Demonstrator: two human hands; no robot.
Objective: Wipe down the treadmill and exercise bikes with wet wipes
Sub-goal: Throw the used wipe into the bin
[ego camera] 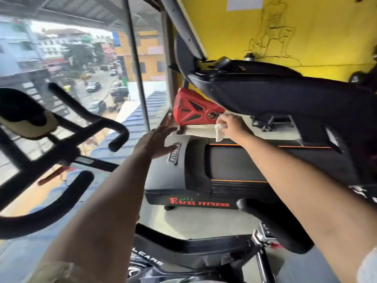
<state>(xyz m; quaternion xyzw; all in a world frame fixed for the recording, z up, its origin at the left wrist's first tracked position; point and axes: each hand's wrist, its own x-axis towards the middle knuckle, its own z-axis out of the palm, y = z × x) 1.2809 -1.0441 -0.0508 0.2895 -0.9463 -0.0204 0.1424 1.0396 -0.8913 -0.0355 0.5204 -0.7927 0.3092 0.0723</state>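
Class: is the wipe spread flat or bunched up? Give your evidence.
Bunched up. The right hand grips the wipe in curled fingers; a creased tail hangs below the fist.

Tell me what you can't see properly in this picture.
Head view:
Treadmill console: underside faces the camera, screen hidden.
Wet wipe: bunched in the right hand; whether it touches the red cover is unclear.
Exercise bike: lower frame cut off by the bottom edge.

Crumpled white wipe (220, 132), black treadmill (224, 162) beneath

Right hand (230, 125) gripping wet wipe (220, 132)
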